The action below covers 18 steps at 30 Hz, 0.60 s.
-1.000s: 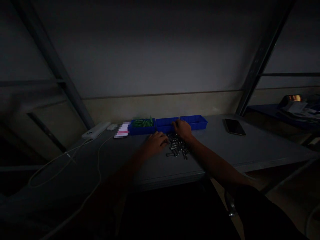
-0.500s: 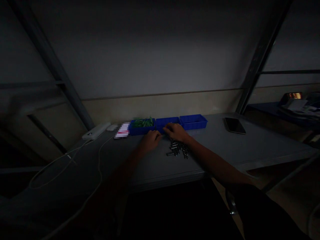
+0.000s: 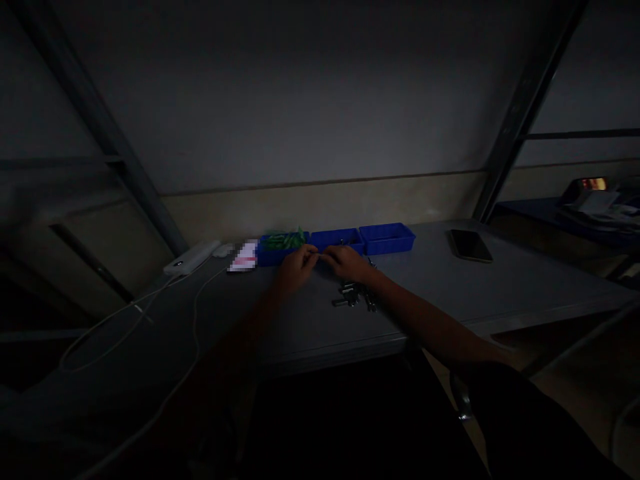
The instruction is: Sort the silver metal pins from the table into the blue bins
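From the head view, saw both hands close together above the table (image 3: 280, 327), fingertips meeting around a small piece (image 3: 321, 255). Held that piece pinched between the left hand (image 3: 296, 268) and the right hand (image 3: 349, 263), with thumbs and fingers folded in towards it. Could not tell, in such dim light, what the piece was, nor which of the two bore more of it. Made out only a short pale glint, seemingly set side to side along the line from one hand to the other, mostly covered by fingers.

Placed the piece just in front of the middle blue tray (image 3: 325, 237), near its left end. Found a loose pile of metal pieces (image 3: 351, 293) on the table, nearer the body and to the right, with the right hand and forearm clearly the closer to it. Noted one longer piece at the pile's left edge, also lying side to side. Glimpsed a few dark bits inside the middle tray, just beyond the right hand. Saw green pieces (image 3: 283, 240) heaped in the left blue tray (image 3: 270, 258), beyond the left hand, and the right blue tray (image 3: 389, 246) well apart from both hands.
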### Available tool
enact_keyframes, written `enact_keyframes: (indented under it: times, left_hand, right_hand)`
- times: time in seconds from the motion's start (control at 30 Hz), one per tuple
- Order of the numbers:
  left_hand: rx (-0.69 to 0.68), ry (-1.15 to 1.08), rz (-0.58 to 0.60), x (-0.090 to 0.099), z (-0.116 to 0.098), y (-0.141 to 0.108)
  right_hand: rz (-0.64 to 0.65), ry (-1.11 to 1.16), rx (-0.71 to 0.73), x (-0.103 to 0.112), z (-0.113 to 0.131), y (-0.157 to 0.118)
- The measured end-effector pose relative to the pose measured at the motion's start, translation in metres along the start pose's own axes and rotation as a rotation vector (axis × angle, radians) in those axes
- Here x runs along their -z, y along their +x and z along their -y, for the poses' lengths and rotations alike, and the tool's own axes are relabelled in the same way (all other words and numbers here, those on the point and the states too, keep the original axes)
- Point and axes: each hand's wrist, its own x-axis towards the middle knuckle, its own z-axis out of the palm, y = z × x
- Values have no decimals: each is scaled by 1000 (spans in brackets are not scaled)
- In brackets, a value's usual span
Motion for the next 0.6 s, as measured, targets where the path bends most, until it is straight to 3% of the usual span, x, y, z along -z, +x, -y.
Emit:
enact_keyframes:
  times: [0.6]
  left_hand:
    - [25, -3, -21, 0, -1, -1]
  right_hand:
    - [-42, -9, -71, 2, 3, 0]
